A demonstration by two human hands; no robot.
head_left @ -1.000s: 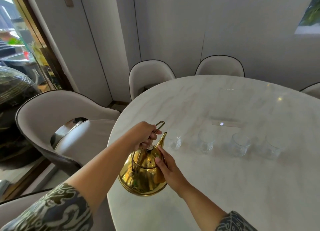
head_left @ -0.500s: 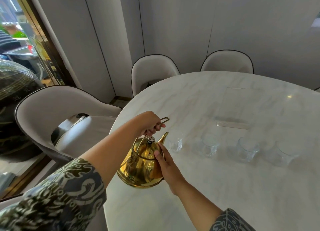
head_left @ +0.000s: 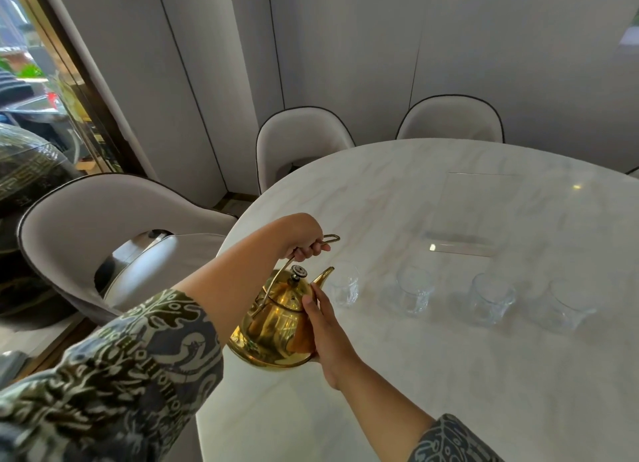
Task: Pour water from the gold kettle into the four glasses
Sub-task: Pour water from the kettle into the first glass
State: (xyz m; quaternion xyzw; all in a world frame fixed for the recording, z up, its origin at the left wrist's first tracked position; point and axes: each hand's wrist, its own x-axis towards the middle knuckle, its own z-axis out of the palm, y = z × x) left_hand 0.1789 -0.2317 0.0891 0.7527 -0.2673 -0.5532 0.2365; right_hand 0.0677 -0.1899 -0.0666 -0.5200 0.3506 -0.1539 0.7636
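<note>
gold kettle (head_left: 276, 323) beside four glasses (head_left: 413, 294), chairs (head_left: 301, 143) behind

Kettle (head_left: 276, 326) held above the near-left edge of the table (head_left: 449, 375), my left hand (head_left: 301, 236) on its handle above the lid, my right hand (head_left: 326, 333) against its right side. Spout points right, toward four glasses in a row on the table: first (head_left: 343, 288) just beside the spout, then second (head_left: 415, 290), third (head_left: 491, 297), fourth (head_left: 570, 304) rightmost. Chairs: one (head_left: 103, 226) left of the table, two behind it (head_left: 297, 143) (head_left: 449, 119).
</note>
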